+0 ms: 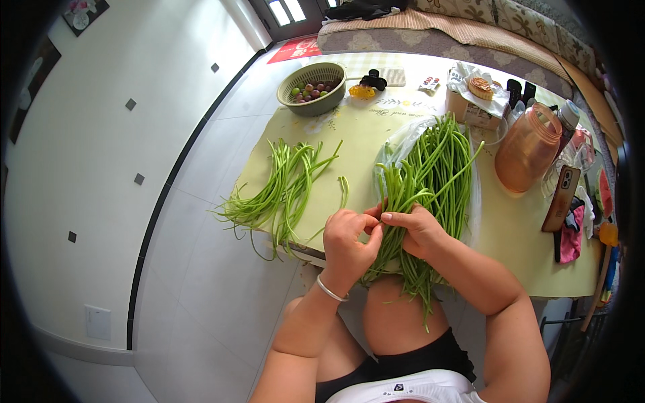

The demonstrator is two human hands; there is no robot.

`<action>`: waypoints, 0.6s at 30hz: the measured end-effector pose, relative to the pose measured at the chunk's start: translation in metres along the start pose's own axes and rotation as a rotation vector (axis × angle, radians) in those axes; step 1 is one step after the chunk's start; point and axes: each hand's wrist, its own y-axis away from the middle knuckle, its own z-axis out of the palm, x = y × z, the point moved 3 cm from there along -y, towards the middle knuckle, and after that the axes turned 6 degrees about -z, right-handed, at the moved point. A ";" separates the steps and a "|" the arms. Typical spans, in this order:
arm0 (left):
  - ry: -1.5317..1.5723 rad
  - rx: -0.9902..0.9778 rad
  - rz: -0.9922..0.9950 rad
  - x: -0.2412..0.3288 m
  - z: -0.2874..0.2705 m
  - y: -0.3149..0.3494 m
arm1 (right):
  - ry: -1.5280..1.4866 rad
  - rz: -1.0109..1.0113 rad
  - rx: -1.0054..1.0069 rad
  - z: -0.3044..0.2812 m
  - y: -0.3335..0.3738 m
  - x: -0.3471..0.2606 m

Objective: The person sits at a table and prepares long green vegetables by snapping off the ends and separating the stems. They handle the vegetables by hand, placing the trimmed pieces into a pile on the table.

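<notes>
A thick bundle of long green vegetable stems [440,168] lies on an opened clear plastic bag [396,144], its ends drooping over the table's near edge onto my knee. Both hands meet at the bundle's left side. My left hand [349,236] is closed, thumb and forefinger pinched at a green stem. Across from it, my right hand [421,230] pinches the same spot, its fingers curled among the stems. A looser pile of stems [289,181] spreads at the left, some hanging off the edge. One short stem [344,193] lies between the piles.
On the table [524,235] stand a strainer bowl [327,102] of grapes, a black hair claw [373,80], a small box [463,107] topped with a round pastry [481,87], and an orange-brown jug [529,148]. A phone [561,198] leans at the right. A sofa [430,37] stands behind.
</notes>
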 end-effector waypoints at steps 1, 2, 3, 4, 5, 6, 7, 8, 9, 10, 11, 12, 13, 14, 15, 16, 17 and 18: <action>0.053 -0.026 0.017 -0.001 -0.002 -0.001 | 0.002 0.020 -0.028 0.001 0.000 0.000; 0.164 -0.081 0.001 -0.006 -0.008 -0.006 | -0.023 0.005 0.008 0.000 0.001 -0.001; 0.205 -0.012 -0.067 -0.018 -0.012 -0.008 | -0.048 -0.010 0.046 0.000 0.002 -0.001; 0.246 0.057 -0.135 -0.036 -0.013 -0.010 | -0.072 -0.025 0.084 -0.003 0.003 -0.001; 0.017 0.179 -0.087 -0.054 -0.011 -0.017 | -0.087 -0.035 0.079 -0.008 0.003 -0.003; -0.239 0.311 -0.037 -0.069 -0.020 -0.021 | -0.111 -0.033 0.049 -0.004 0.002 -0.003; -0.396 0.322 -0.085 -0.089 -0.020 -0.021 | -0.129 -0.036 0.031 -0.004 0.002 -0.003; -0.575 0.343 -0.135 -0.106 -0.032 -0.019 | -0.128 -0.023 0.008 0.003 0.001 -0.001; -0.738 0.357 -0.187 -0.119 -0.035 -0.018 | -0.121 -0.017 0.001 0.005 0.001 -0.002; -0.740 0.327 -0.212 -0.132 -0.037 -0.016 | -0.114 -0.010 -0.006 0.007 0.001 -0.001; -0.735 0.292 -0.236 -0.138 -0.035 -0.017 | -0.113 -0.012 -0.009 0.005 0.001 -0.002; -0.731 0.258 -0.259 -0.143 -0.034 -0.018 | -0.114 -0.013 -0.012 0.003 0.000 -0.002; -0.724 0.253 -0.244 -0.146 -0.032 -0.017 | -0.114 -0.013 -0.018 0.003 0.000 -0.002; -0.716 0.244 -0.227 -0.144 -0.028 -0.018 | -0.115 -0.011 -0.019 0.002 0.000 -0.002; -0.709 0.236 -0.211 -0.142 -0.027 -0.018 | -0.116 -0.009 -0.021 0.002 0.001 -0.003; -0.674 0.246 -0.229 -0.141 -0.029 -0.018 | -0.117 -0.006 -0.025 0.003 0.001 -0.003; -0.635 0.253 -0.246 -0.135 -0.030 -0.018 | -0.113 -0.005 -0.023 0.001 0.001 -0.003; -0.596 0.259 -0.263 -0.130 -0.031 -0.019 | -0.109 -0.004 -0.022 0.000 0.001 -0.003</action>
